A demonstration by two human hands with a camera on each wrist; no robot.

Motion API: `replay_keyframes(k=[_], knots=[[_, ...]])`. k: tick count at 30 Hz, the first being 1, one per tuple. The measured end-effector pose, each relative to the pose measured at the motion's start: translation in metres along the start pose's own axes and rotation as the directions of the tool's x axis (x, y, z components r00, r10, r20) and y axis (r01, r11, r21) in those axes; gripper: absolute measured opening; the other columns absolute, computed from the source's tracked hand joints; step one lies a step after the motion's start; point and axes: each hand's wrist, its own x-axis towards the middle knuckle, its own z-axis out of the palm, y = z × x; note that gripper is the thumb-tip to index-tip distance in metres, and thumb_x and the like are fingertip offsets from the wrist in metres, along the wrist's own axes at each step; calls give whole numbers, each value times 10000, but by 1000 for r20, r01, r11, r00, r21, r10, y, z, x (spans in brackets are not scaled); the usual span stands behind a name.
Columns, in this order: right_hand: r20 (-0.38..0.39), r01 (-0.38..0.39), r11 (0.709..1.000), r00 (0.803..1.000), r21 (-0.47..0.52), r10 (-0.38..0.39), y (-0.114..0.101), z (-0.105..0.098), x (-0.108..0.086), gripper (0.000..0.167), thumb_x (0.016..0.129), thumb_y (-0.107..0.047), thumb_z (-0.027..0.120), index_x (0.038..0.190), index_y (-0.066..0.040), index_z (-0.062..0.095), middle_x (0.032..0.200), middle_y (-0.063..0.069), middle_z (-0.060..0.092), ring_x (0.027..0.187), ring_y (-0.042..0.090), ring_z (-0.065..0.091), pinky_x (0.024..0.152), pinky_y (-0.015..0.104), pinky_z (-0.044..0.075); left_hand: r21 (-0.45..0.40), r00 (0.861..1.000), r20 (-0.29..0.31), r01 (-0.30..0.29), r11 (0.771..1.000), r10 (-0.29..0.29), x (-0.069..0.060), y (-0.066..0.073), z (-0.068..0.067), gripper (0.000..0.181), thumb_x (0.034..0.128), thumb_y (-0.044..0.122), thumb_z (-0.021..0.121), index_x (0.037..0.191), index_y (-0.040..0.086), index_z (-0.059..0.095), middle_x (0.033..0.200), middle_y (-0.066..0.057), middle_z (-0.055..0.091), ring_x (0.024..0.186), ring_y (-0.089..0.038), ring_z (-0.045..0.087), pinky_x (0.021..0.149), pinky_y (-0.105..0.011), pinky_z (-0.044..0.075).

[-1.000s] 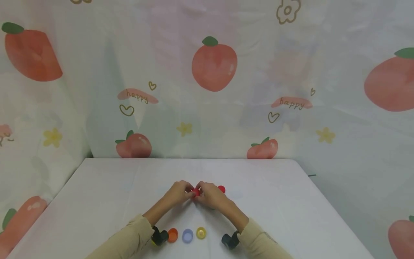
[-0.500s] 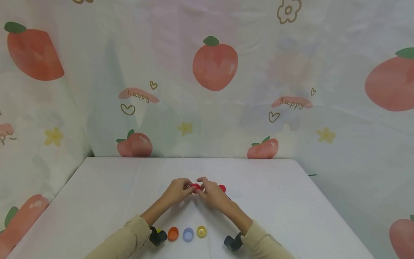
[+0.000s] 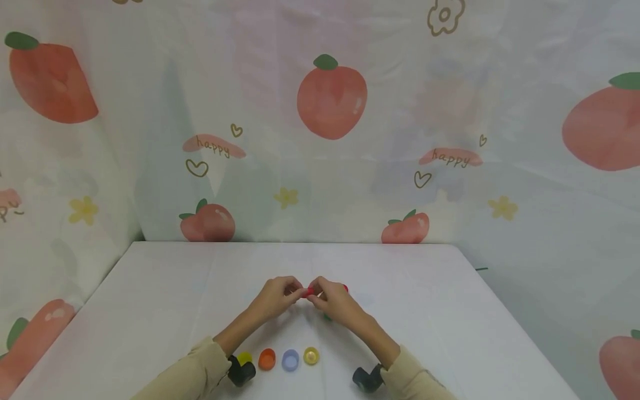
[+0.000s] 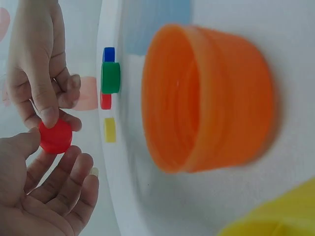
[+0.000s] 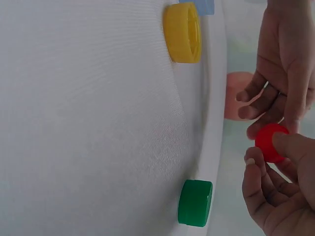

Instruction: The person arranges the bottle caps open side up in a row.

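Both hands meet above the table's middle around a red bottle cap [image 3: 308, 292]. My left hand [image 3: 275, 297] pinches one side of it between thumb and fingers, the other fingers spread below in the left wrist view. Opposite, my right hand [image 3: 335, 303] also pinches the red cap [image 5: 270, 142], its thumb lying on the round face. The cap is held up off the table. Behind the right hand a second red cap [image 3: 345, 288] peeks out. A green cap [image 3: 327, 317] is partly hidden under that hand.
Nearer the body, a yellow-green cap [image 3: 244, 358], an orange cap [image 3: 267, 359], a pale blue cap [image 3: 290, 360] and a yellow cap [image 3: 311, 356] stand in a row. Blue [image 4: 109, 54] and yellow [image 4: 110, 130] caps sit farther back. Black wrist cameras [image 3: 242, 373] hang under the sleeves.
The held red cap has shifted slightly right and turned between the fingers. The right hand's raised fingers have closed down on it. The row of caps has stayed put.
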Motion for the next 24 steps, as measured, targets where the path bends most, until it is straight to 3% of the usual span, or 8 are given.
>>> replay_keyframes(k=[11,19,24], knots=[[-1,101,994,995,34,-101,3,-4,-14,183,921,-201,624,1033,-58,609,938,-8,651,774,99,613,621,209,505,25,998,13,-64,998,64,-7,4,-2,228,860,341,685,941,128,696,917,33,665,773,-122,595,621,-205,494],[53,48,998,997,42,-51,2,-10,-24,406,866,-175,694,1217,-26,553,964,-2,653,834,119,623,706,193,507,-2,996,62,-61,998,61,-16,11,4,231,836,225,729,1031,119,665,966,35,662,808,-121,593,665,-180,497],[69,86,996,994,-4,-86,5,-14,-31,353,840,-166,722,1149,-28,617,962,-15,647,800,103,612,711,219,511,-25,994,88,-63,998,65,-20,15,7,263,822,186,743,1059,126,644,976,46,656,796,-79,593,673,-182,495]])
